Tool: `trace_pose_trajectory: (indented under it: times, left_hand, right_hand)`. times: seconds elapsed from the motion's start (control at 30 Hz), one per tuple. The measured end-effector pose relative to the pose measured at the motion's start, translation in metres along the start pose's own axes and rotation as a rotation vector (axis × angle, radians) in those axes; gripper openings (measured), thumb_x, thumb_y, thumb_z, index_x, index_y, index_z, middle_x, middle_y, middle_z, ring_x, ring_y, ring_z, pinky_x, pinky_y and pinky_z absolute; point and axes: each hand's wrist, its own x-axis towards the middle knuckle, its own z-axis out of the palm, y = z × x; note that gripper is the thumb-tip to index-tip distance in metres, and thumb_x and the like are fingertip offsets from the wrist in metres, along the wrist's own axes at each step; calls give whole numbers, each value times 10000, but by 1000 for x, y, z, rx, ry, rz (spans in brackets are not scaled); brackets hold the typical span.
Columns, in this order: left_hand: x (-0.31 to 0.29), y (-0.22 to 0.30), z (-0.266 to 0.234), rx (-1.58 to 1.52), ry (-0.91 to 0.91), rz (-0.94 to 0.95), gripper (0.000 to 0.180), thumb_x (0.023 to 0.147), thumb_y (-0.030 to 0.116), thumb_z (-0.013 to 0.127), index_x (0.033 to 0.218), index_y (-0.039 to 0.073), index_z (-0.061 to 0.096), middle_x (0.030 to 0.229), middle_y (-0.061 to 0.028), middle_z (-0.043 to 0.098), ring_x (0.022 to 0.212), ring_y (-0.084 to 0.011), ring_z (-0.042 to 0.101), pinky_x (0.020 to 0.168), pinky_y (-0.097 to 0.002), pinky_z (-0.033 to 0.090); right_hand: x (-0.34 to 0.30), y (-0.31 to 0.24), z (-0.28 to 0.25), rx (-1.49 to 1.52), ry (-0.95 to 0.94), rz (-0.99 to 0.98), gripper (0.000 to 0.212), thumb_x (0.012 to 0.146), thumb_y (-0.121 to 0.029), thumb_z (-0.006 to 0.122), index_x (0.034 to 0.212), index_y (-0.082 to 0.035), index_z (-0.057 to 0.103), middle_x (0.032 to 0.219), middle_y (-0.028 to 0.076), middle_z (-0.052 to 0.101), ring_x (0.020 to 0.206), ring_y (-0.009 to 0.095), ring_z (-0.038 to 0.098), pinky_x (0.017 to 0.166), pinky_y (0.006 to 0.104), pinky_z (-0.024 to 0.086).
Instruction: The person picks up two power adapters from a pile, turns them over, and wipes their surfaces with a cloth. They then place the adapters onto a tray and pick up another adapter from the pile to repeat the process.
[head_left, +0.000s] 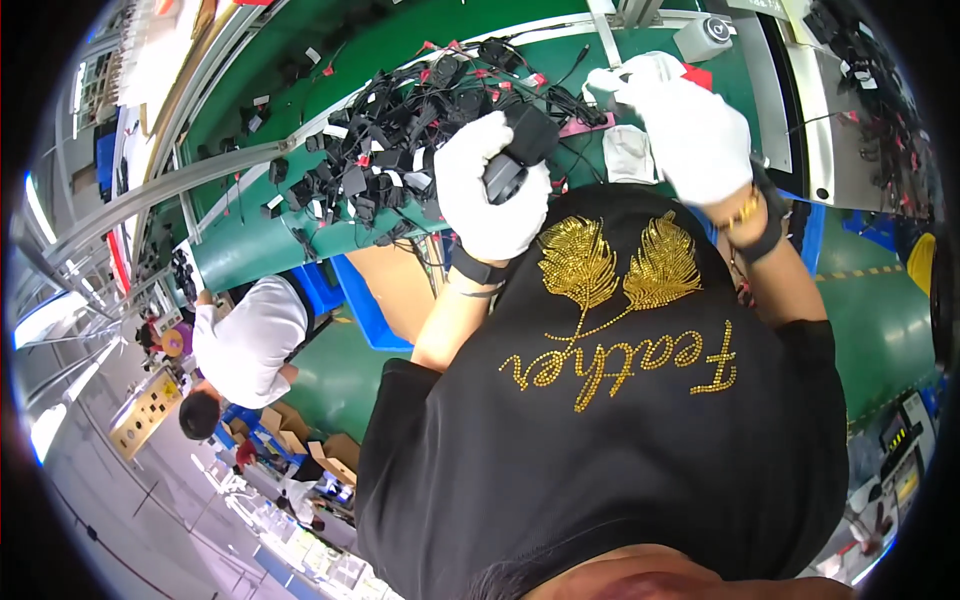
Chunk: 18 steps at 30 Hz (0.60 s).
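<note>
My left hand [487, 190], in a white glove with a dark band at the wrist, is closed around black power adapters. One blocky adapter [533, 134] sticks out above the fingers, and a smaller rounded black piece [504, 179] shows in the palm. Farther right, my right hand [692, 132], also gloved in white, reaches over the green bench. Its fingertips are drawn together beside the black cables; what they hold, if anything, is hidden. A red piece [698, 77] shows at its far side. Between the hands lies a white folded cloth [629, 155], near a pink piece [590, 123].
A tangled heap of black adapters and cables [400, 140] with red and white tags covers the green bench [235, 250]. A white bottle [704, 38] stands at the far right. Metal rails cross the left side. Below the bench is a blue bin [370, 300]; another person [250, 335] works at the left.
</note>
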Motion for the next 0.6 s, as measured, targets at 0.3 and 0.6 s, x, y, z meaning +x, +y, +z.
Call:
trace_pose_trajectory:
  times: [0.3,0.6]
  left_hand:
    - [8,4,6,6,0,-4,407,570,25,708,961,43,595,989,-138,617,894,-271,590,793,-355,464]
    - [8,1,5,-6,21,-86,401,570,-2,713,950,46,593,992,-129,613,891,-260,590,797,-347,465]
  right_hand:
    - [7,-47,-13,45,-2,-42,235,719,-120,567,930,-207,622,655,35,498,643,208,515,510,315,432]
    - [20,-6,-10,-97,-26,-87,173,738,-133,577,908,-125,605,764,61,566,642,218,589,512,296,464]
